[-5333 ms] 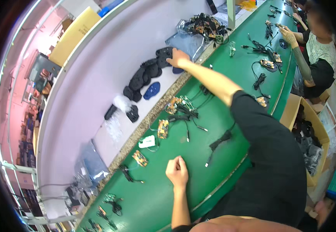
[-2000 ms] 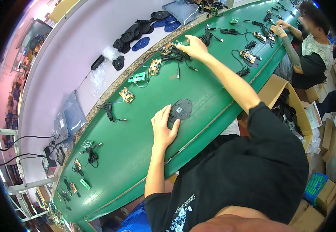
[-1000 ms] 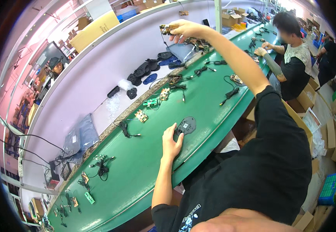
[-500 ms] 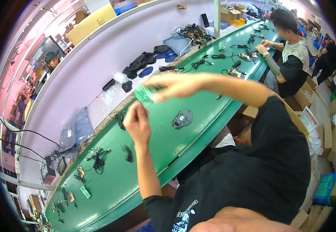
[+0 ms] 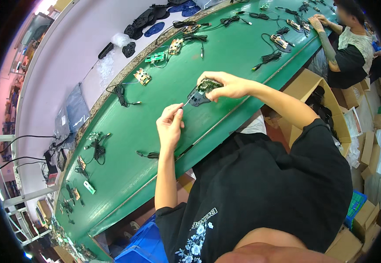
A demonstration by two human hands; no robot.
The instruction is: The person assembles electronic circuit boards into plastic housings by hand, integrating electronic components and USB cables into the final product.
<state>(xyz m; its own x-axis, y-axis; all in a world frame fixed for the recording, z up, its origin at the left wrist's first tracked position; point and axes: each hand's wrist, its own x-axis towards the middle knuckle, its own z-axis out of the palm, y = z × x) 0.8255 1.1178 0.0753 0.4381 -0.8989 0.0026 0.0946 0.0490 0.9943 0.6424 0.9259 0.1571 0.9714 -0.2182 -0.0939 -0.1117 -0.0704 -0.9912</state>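
Note:
My right hand [image 5: 229,86] is closed round a green circuit board [image 5: 209,86], holding it just above the table. Under the board lies a dark grey, rounded mouse-like base plate [image 5: 198,99], partly hidden by board and hand. The fingertips of my left hand [image 5: 170,124] pinch a thin cable [image 5: 186,103] that stretches toward the board. A bundled black cable [image 5: 149,154] lies by my left forearm, partly behind it; whether it joins the pinched cable cannot be made out.
Along the far edge of the green table [image 5: 164,96] lie a tan circuit board [image 5: 142,76], a green board [image 5: 155,57] and a coiled black cable [image 5: 120,94]. Dark shells [image 5: 146,21] sit on the ledge behind. A co-worker [image 5: 348,44] works at the right. An open cardboard box [image 5: 344,131] stands beside me.
My hands have come down and nearer, over the base plate, with the green board in my right hand. The head view has shifted, and the bundled cable by my left arm has come nearer.

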